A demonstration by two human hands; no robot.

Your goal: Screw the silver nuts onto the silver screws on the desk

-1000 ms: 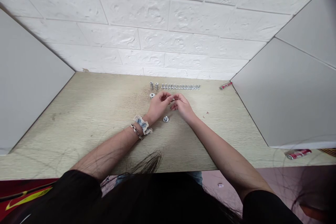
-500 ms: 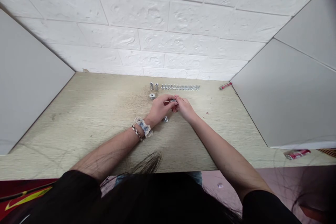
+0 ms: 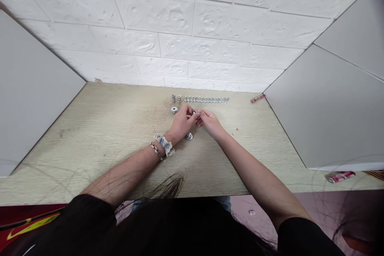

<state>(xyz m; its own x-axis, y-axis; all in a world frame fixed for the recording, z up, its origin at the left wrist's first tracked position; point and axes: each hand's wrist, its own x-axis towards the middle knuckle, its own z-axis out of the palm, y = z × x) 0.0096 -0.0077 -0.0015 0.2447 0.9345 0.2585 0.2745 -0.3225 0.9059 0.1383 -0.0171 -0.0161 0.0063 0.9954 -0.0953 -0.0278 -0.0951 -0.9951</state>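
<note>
Over the middle of the board, my left hand [image 3: 181, 123] and my right hand [image 3: 211, 124] meet with fingertips pinched together. Between them a small shiny metal piece [image 3: 194, 112] shows, mostly covered by fingers, so its exact kind is unclear. Both hands are closed on it. Just below the left hand, a small pile of washers [image 3: 189, 136] lies on the surface. A stack of larger washers [image 3: 174, 110] stands left of the left hand's fingers. Behind the hands, a row of small screws [image 3: 206, 99] stretches to the right, beside two upright metal fittings [image 3: 179, 99].
The pale wooden tabletop [image 3: 114, 128] ends at a white brick wall [image 3: 177, 48]. Grey panels flank it on the left [image 3: 33, 92] and right [image 3: 324, 108]. A red battery [image 3: 257, 98] lies near the right panel, another red battery [image 3: 341, 177] near the front right edge.
The fingertips have shifted slightly; the left fingers are raised a little and the right fingers have drawn apart from them somewhat. The metal piece now shows further left and higher.
</note>
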